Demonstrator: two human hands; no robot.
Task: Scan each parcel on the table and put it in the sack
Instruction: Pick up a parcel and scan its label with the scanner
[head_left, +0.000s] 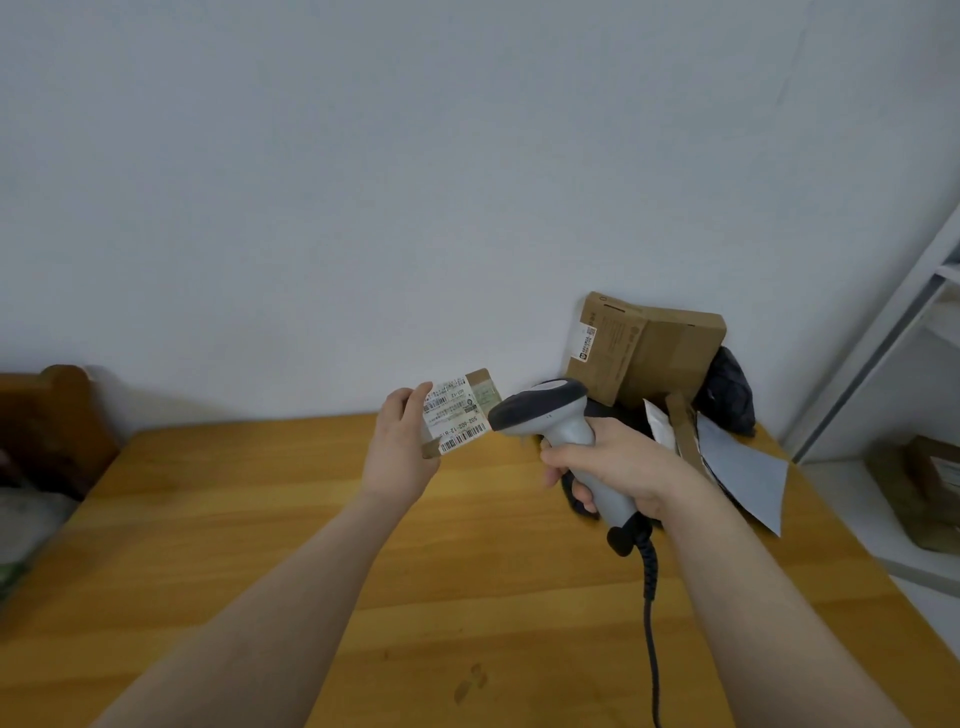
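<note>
Surface: yellow-brown wooden tabletop (467, 597), bare from 6 to 9 o'clock.
Pile: tall brown cardboard box (654, 358) leans on the wall at 1 o'clock. A flat grey plastic mailer (748, 467) lies by the right edge.
Right hand (623, 462): wraps the grey-and-black corded barcode scanner (566, 421), nose toward 9 o'clock.
Left hand (400, 447): grasps the small white-labelled cardboard parcel (460, 415) above the surface, just beside the nose.

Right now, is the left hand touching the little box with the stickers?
Touching. The head view shows the left hand holding the little box by its left end, with the thumb on its top corner.
</note>
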